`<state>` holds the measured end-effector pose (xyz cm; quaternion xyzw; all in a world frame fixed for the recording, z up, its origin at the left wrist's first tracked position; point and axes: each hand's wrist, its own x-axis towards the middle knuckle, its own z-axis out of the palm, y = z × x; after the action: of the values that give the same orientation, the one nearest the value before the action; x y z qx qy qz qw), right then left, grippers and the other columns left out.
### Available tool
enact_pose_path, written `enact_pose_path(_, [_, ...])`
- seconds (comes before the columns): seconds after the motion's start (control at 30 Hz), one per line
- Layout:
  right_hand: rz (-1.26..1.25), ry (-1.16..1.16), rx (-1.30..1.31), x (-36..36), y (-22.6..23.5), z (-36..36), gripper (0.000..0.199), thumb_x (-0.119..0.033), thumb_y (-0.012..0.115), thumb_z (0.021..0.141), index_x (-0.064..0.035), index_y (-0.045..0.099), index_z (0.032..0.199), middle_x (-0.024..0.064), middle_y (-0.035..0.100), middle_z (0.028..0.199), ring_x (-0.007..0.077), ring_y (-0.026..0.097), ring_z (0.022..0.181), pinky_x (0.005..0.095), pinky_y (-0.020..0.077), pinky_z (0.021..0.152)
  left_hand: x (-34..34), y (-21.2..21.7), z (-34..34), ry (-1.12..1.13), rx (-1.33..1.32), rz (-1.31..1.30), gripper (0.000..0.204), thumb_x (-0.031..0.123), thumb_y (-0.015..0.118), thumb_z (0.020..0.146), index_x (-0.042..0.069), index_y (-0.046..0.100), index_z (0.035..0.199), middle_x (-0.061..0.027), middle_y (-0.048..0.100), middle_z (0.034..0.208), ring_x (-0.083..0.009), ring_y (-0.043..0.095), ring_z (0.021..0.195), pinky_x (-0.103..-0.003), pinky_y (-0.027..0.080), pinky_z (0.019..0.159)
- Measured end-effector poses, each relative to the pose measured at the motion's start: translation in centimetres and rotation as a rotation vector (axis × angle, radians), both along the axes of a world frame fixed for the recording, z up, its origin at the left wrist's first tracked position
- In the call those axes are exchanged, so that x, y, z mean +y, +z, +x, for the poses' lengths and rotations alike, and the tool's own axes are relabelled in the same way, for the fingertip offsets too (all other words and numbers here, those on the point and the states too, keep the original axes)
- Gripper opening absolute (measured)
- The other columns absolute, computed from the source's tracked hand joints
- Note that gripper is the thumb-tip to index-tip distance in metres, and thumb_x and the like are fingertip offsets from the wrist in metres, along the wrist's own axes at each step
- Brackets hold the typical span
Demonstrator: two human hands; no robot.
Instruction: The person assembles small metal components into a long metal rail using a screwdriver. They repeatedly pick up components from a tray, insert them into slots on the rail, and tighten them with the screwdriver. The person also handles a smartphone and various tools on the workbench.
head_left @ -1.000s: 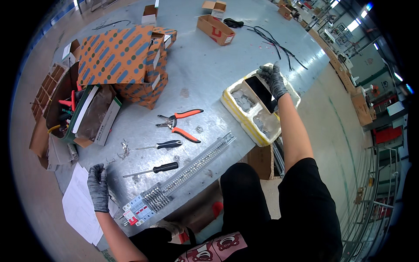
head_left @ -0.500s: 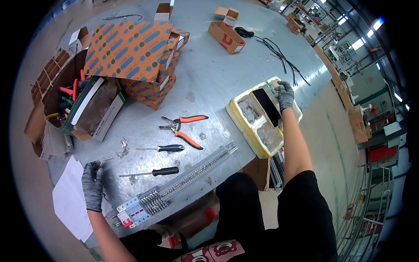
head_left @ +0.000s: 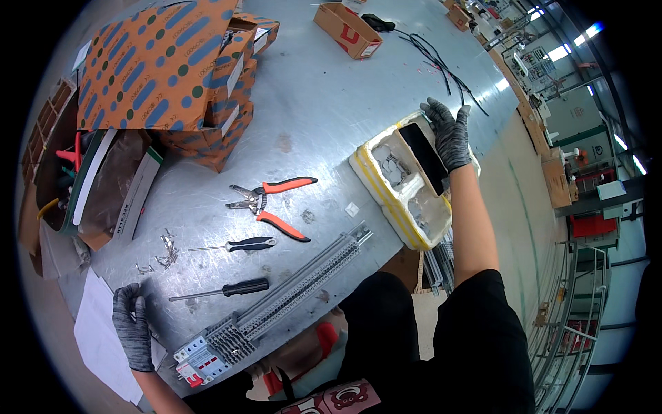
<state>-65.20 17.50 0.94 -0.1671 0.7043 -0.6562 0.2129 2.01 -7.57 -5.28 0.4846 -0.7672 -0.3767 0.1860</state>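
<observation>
Far left, the white papers (head_left: 100,345) hang over the bench corner. My left hand (head_left: 131,330) stays at their edge, fingers curled, thumb close; the gap is narrow and I see nothing held in it. Just beyond are small metal pieces (head_left: 167,251), then two screwdrivers lying side by side, the upper (head_left: 249,244) and the lower (head_left: 246,287). Below these, nearest the body, the metal strip (head_left: 300,284) lies slantwise with the switch block (head_left: 196,361) at its left end; neither hand touches it. The orange-handled pliers (head_left: 283,226) lie splayed.

New on the bench: a small pale square (head_left: 352,208), between pliers and foam box (head_left: 394,205), which I cannot make out in the earlier views. The phone (head_left: 423,157) lies across the box, unmoved.

Main change: my right hand (head_left: 449,136), bunched at the box's far end half a second ago, is now spread wide beside the phone. No held thing shows; the palm side is hidden. Contact with the rim: cannot tell. My judgement: this hand is free, and work on the strip is paused.
</observation>
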Motion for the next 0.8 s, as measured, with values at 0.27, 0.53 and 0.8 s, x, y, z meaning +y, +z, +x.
enact_pose_path(0.27, [0.562, 0.309, 0.477, 2.4, 0.8, 4.4, 0.056, -0.029, 0.067, 0.088, -0.0036, 0.05, 0.135, 0.0091, 0.054, 0.132, 0.0185, 0.048, 0.124, 0.0313, 0.0378, 0.105, -0.6, 1.9, 0.0, -0.037, -0.097, -0.029, 0.025, 0.014, 0.063, 0.087, 0.004, 0.061, 0.11, -0.0119, 0.063, 0.105, -0.0242, 0.062, 0.098, -0.034, 0.049, 0.088])
enact_pose_path(0.53, [0.608, 0.373, 0.535, 4.2, -2.8, 4.1, 0.076, -0.006, 0.072, 0.08, -0.0002, 0.031, 0.144, 0.0136, 0.046, 0.139, 0.0232, 0.045, 0.127, 0.0323, 0.0346, 0.108, -1.3, -0.4, -0.4, 0.006, -0.282, -0.018, 0.064, 0.022, 0.078, 0.072, 0.004, 0.052, 0.127, -0.0256, 0.045, 0.13, -0.038, 0.049, 0.119, -0.039, 0.043, 0.101])
enact_pose_path(0.8, [0.355, 0.307, 0.705, -4.4, -0.7, 14.3, 0.055, -0.004, 0.068, 0.082, -0.0058, 0.048, 0.134, 0.0132, 0.055, 0.127, 0.0237, 0.052, 0.118, 0.033, 0.0414, 0.099, -1.5, -3.3, -3.8, -0.056, -0.202, -0.222, 0.051, 0.013, 0.072, 0.077, 0.004, 0.053, 0.123, -0.0192, 0.049, 0.119, -0.035, 0.056, 0.105, -0.037, 0.047, 0.095])
